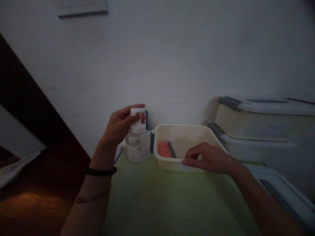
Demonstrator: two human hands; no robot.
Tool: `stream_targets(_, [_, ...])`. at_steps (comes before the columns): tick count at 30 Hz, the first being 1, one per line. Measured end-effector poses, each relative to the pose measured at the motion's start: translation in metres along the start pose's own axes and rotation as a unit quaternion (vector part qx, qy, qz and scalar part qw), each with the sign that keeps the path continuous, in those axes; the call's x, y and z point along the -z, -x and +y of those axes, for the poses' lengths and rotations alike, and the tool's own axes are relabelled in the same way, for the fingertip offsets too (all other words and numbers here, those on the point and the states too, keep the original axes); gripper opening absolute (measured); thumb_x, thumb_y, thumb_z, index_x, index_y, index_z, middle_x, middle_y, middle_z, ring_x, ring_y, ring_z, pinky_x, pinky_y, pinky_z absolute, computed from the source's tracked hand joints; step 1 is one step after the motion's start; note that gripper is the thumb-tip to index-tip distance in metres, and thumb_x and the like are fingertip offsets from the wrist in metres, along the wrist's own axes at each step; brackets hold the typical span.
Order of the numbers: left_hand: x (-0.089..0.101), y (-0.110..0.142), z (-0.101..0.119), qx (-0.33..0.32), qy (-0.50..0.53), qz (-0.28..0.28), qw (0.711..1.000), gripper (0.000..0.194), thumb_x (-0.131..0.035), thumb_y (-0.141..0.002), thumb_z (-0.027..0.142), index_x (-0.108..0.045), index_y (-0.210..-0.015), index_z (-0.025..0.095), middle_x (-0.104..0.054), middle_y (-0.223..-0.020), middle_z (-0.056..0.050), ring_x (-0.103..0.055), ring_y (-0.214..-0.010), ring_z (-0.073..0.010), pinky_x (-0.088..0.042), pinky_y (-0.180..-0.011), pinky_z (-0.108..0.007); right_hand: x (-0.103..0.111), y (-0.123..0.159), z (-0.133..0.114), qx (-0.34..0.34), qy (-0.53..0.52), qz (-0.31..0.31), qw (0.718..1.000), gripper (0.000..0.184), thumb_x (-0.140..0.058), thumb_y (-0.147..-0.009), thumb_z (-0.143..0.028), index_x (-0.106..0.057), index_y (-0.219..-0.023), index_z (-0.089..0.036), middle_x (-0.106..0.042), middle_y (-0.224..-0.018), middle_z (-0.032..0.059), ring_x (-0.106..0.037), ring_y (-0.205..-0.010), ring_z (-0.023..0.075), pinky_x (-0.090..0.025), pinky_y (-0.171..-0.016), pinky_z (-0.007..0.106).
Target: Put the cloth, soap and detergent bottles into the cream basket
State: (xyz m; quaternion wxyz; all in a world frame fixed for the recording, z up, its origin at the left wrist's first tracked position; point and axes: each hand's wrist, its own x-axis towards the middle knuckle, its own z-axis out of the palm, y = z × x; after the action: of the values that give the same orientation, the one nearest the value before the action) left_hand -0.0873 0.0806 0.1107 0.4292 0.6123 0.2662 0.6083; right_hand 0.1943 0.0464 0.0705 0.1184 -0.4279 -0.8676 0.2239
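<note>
My left hand is closed round the white neck of a spray bottle, with one finger stretched over its top. The bottle is upright, its clear body marked with a scale and a small printed picture. My right hand grips the front rim of a cream plastic basin, thumb outside and fingers bent over the edge. Inside the basin, at its left, lies a folded red cloth with a dark edge. The bottle is just left of the basin; whether its base touches the table is unclear.
A pale green table top stretches below both hands. Lidded storage boxes are stacked at the right, with another box lid lower down. Behind is a white wall. A dark object stands between bottle and basin.
</note>
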Motion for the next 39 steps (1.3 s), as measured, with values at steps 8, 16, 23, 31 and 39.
stream_targets(8, [-0.038, 0.001, 0.005, -0.006, 0.075, 0.009, 0.997, 0.029, -0.07, -0.072, 0.026, -0.065, -0.099, 0.017, -0.071, -0.081, -0.003, -0.065, -0.064, -0.0123, -0.054, -0.061, -0.024, 0.005, 0.0, -0.005, -0.016, 0.018, -0.006, 1.0, 0.044, -0.046, -0.084, -0.055, -0.068, -0.094, -0.018, -0.069, -0.074, 0.0055, -0.062, -0.065, 0.017, -0.044, -0.064, 0.03])
stream_targets(16, [-0.061, 0.003, 0.001, -0.025, 0.087, 0.014, 0.996, 0.03, -0.068, -0.075, 0.029, -0.062, -0.103, 0.019, -0.071, -0.085, -0.003, -0.067, -0.071, -0.0138, -0.054, -0.066, -0.026, -0.001, 0.004, -0.009, 0.105, 0.051, 0.155, 0.981, 0.044, -0.045, -0.084, -0.055, -0.062, -0.101, -0.018, -0.067, -0.1, 0.0086, -0.058, -0.101, 0.024, -0.023, -0.105, 0.051])
stream_targets(23, [-0.084, 0.006, -0.005, -0.075, 0.117, 0.085, 0.987, 0.025, -0.063, -0.08, 0.033, -0.058, -0.102, 0.024, -0.069, -0.093, 0.001, -0.067, -0.076, -0.013, -0.055, -0.078, -0.031, -0.016, 0.0, -0.035, 0.109, -0.127, 0.198, 0.966, 0.071, -0.058, -0.075, -0.056, -0.036, -0.132, -0.021, -0.052, -0.128, 0.012, -0.053, -0.11, 0.0259, -0.043, -0.09, 0.042])
stream_targets(31, [-0.096, 0.01, -0.004, -0.025, 0.183, 0.078, 0.98, 0.029, -0.063, -0.074, 0.022, -0.055, -0.101, 0.02, -0.064, -0.084, 0.001, -0.065, -0.075, -0.013, -0.052, -0.079, -0.031, -0.02, -0.001, -0.038, 0.037, -0.174, 0.247, 0.953, 0.064, -0.068, -0.068, -0.046, -0.043, -0.121, -0.02, -0.063, -0.106, 0.0076, -0.061, -0.086, 0.02, -0.049, -0.072, 0.034])
stream_targets(39, [-0.099, 0.012, -0.004, 0.07, 0.074, 0.061, 0.993, 0.055, -0.076, -0.064, 0.028, -0.05, -0.111, 0.019, -0.069, -0.089, -0.004, -0.066, -0.084, -0.0196, -0.05, -0.076, -0.032, -0.021, -0.004, -0.039, 0.009, -0.136, 0.297, 0.945, 0.071, -0.074, -0.06, -0.041, -0.043, -0.12, -0.02, -0.059, -0.113, 0.0088, -0.059, -0.092, 0.0218, -0.049, -0.076, 0.036])
